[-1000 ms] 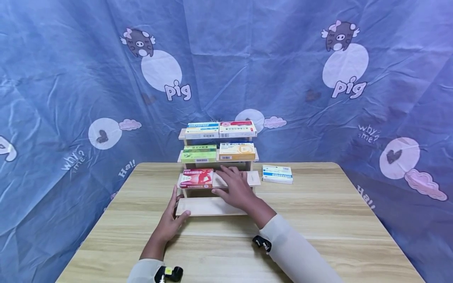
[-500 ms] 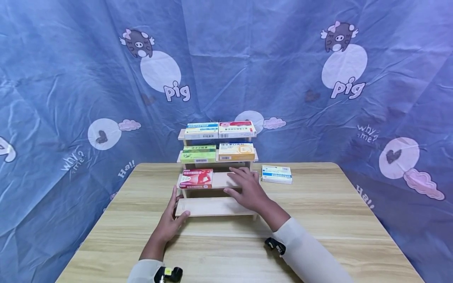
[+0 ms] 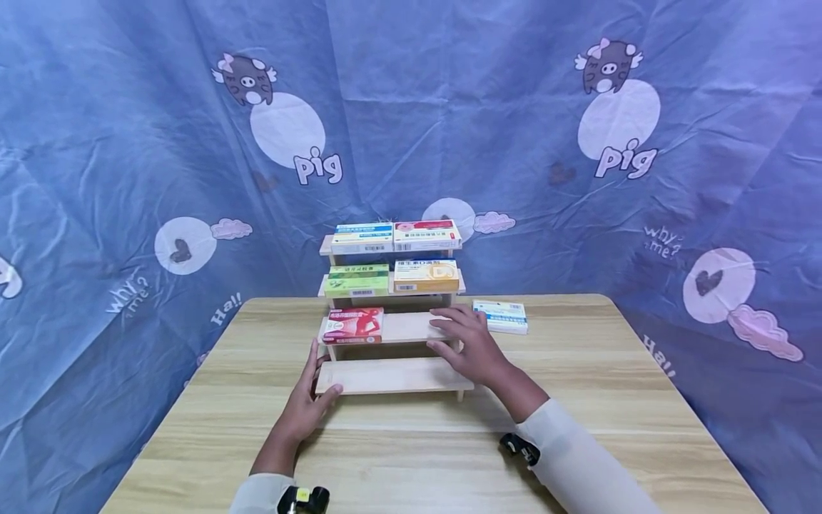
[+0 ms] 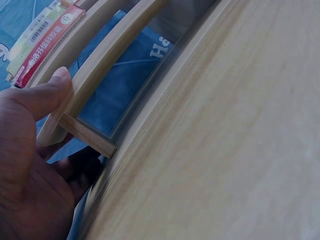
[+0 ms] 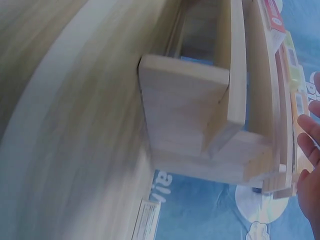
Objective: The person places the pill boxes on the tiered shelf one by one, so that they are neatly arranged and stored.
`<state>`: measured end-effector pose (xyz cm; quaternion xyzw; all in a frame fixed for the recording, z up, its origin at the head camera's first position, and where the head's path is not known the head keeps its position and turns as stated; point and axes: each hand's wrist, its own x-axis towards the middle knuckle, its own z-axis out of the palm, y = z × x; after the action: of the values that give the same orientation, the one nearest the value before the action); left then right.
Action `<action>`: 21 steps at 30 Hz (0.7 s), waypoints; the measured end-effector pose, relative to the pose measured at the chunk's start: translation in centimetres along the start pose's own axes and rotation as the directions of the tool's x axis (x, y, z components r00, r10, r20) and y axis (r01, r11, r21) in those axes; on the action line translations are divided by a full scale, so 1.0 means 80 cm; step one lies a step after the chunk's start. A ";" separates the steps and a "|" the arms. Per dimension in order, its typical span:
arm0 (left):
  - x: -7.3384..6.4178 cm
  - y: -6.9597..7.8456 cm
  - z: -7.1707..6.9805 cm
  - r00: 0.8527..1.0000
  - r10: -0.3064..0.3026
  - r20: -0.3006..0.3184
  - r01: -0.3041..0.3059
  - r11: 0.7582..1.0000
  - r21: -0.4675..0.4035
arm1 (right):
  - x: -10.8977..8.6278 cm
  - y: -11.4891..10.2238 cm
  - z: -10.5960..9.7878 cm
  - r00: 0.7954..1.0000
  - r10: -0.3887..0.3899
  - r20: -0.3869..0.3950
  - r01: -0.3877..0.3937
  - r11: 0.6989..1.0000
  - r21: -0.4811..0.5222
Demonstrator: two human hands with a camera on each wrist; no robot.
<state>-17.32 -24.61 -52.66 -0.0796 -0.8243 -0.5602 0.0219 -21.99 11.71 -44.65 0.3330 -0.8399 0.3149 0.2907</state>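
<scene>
A tiered wooden display rack (image 3: 394, 376) stands on the table in the head view. My left hand (image 3: 303, 410) grips the left end of its lowest board, thumb on the board and fingers around the end; the left wrist view shows this thumb (image 4: 52, 92) too. On the second-lowest tier, a red medicine box (image 3: 352, 325) lies at the left. My right hand (image 3: 472, 346) holds nothing and is over the right end of that tier, fingers slightly bent and apart. In the right wrist view its fingers (image 5: 311, 130) show beside the rack.
A green box (image 3: 357, 280) and an orange-white box (image 3: 426, 275) share the tier above. Up top sit a blue-white box (image 3: 362, 238) and a red-white box (image 3: 427, 235). Another blue-white box (image 3: 501, 317) lies on the table (image 3: 411, 457) right of the rack. A blue patterned cloth (image 3: 398, 143) hangs behind.
My right hand has moved rightward along the second-lowest tier, uncovering more of its bare board. The left hand keeps its place on the rack, and the boxes stay put.
</scene>
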 end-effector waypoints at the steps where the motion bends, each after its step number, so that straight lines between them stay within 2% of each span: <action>1: 0.000 0.000 0.000 1.000 -0.005 0.000 0.005 1.000 -0.003 | -0.001 0.002 -0.001 1.000 -0.003 -0.008 0.003 1.000 0.008; 7: 0.001 0.000 -0.001 1.000 -0.013 0.009 0.013 1.000 -0.013 | -0.012 0.014 -0.014 0.999 0.012 -0.041 -0.011 0.999 0.045; 16: 0.000 -0.002 -0.001 1.000 -0.026 0.009 0.027 0.999 -0.031 | -0.028 0.038 -0.032 0.991 0.023 -0.135 -0.014 0.998 0.062; 21: 0.001 0.000 -0.001 0.999 -0.035 0.010 0.036 0.999 -0.028 | -0.035 0.054 -0.040 0.984 0.089 -0.154 -0.078 0.994 0.076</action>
<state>-17.42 -24.69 -52.66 -0.0680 -0.8176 -0.5717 0.0068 -22.62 17.60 -45.98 0.2817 -0.8160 0.3813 0.3308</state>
